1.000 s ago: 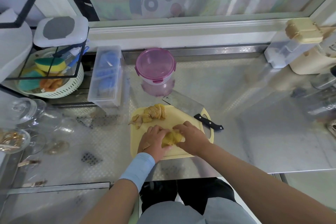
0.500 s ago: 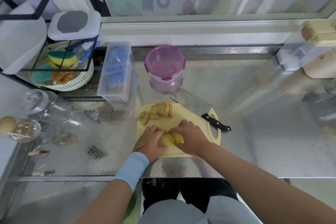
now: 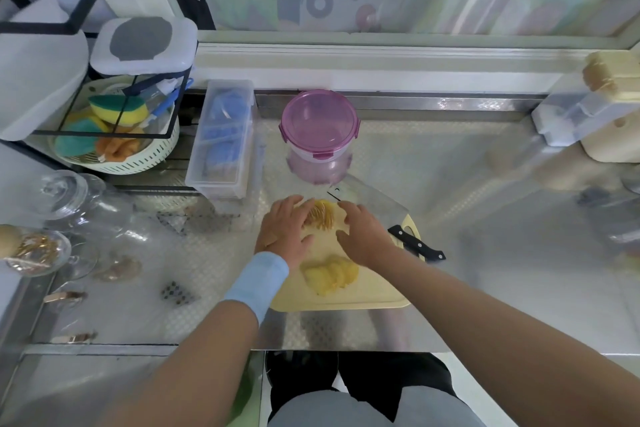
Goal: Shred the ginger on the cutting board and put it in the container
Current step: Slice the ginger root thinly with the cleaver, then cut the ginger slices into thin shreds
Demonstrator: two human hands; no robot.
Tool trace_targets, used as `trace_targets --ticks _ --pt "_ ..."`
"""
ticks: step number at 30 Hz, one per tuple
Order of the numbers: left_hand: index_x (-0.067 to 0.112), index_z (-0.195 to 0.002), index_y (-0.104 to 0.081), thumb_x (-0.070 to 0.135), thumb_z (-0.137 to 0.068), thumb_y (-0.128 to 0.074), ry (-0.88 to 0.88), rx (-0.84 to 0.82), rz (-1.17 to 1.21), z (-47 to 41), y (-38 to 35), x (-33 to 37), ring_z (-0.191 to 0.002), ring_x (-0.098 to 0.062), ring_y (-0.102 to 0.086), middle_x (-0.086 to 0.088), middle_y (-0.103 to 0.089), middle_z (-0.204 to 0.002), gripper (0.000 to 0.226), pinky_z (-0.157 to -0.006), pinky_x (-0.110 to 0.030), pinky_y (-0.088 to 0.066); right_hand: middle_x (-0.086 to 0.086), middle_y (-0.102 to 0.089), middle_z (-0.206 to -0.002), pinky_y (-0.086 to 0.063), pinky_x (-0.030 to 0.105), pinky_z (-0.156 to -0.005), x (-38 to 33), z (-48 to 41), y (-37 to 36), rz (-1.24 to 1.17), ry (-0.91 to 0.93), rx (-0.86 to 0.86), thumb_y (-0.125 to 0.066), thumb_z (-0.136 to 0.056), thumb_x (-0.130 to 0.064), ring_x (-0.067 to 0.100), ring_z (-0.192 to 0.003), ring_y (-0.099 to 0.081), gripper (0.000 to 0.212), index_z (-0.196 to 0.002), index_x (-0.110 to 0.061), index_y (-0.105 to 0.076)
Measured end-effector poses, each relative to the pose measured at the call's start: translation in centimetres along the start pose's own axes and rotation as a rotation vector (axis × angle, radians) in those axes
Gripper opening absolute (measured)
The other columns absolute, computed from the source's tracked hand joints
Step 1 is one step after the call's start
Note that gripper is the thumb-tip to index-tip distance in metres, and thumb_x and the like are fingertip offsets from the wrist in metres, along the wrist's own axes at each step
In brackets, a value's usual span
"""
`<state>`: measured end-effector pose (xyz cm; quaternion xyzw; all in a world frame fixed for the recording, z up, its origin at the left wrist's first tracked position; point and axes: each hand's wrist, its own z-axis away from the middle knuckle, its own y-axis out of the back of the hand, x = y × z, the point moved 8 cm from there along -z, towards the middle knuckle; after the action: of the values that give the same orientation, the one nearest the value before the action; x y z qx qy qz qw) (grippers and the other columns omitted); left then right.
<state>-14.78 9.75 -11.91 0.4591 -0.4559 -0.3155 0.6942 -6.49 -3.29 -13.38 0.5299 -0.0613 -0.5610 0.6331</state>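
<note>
The left hand's point(image 3: 285, 230) fingers point(image 3: 294, 208) lie straight and spread, resting on the left flank of the far ginger pile point(image 3: 321, 217). The right hand's point(image 3: 365, 236) fingers point(image 3: 349, 210) are loosely extended just beside its right flank, and neither hand grips anything. The pile therefore sits between them, at 3 o'clock from the left fingertips and 9 o'clock from the right. The left hand is the closer, already in contact.

The pile is a fan of thin cuts at the far end of the cutting board point(image 3: 377, 298), its long axis running roughly 11 to 5. The near ginger slices point(image 3: 330, 276) lie at 6 o'clock from it, apart from both hands, stacked along roughly 9 to 3.

The knife point(image 3: 417, 245) rests at 3 o'clock of the right hand, with its handle toward 4 and its blade toward 10. The container point(image 3: 318, 125) stands on the surface point(image 3: 450, 184) at 12 o'clock, with its lid on.
</note>
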Motion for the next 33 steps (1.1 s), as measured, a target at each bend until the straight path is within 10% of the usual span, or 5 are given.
trace_targets --ticks 10,20,27,33 --pt "0.028 -0.147 -0.035 0.033 -0.088 -0.066 0.054 -0.1 0.153 -3.1 -1.1 -2.9 -0.128 -0.017 -0.035 0.003 -0.044 -0.137 0.066 -0.103 -0.033 -0.036 0.005 -0.065 -0.121 -0.041 0.024 -0.081 -2.9 -3.9 -0.3 -0.063 0.05 0.003 -0.05 -0.099 -0.009 0.025 -0.11 -0.061 0.034 -0.131 -0.017 -0.06" --pt "0.021 -0.121 -0.06 0.029 -0.083 -0.066 -0.121 0.205 0.156 -1.0 1.7 1.9 -0.111 -0.02 -0.047 0.002 -0.052 -0.119 0.039 -0.095 -0.036 -0.043 0.009 -0.046 -0.125 -0.042 0.042 -0.098 4.9 -0.2 4.6 0.226 -0.084 0.173 -0.05 -0.096 -0.019 0.032 -0.115 -0.049 0.042 -0.138 -0.021 -0.049" --pt "0.021 -0.105 -0.065 0.019 -0.089 -0.059 -0.221 0.023 0.259 2.8 -3.2 5.3 -0.099 -0.01 -0.049 0.008 -0.055 -0.106 0.017 -0.084 -0.032 -0.048 0.012 -0.042 -0.13 -0.042 0.042 -0.099 8.6 3.7 3.0 0.319 -0.149 0.055 -0.037 -0.095 -0.002 0.032 -0.115 -0.046 0.077 -0.16 -0.026 -0.003" --pt "0.025 -0.122 -0.06 0.038 -0.08 -0.07 -0.143 -0.072 0.218 5.4 -5.0 4.3 -0.118 -0.014 -0.041 0.007 -0.049 -0.125 0.046 -0.102 -0.028 -0.036 0.009 -0.043 -0.115 -0.045 0.042 -0.086 9.8 6.9 3.3 0.122 -0.271 0.217 -0.035 -0.101 -0.009 0.033 -0.104 -0.052 0.055 -0.153 -0.023 -0.026"
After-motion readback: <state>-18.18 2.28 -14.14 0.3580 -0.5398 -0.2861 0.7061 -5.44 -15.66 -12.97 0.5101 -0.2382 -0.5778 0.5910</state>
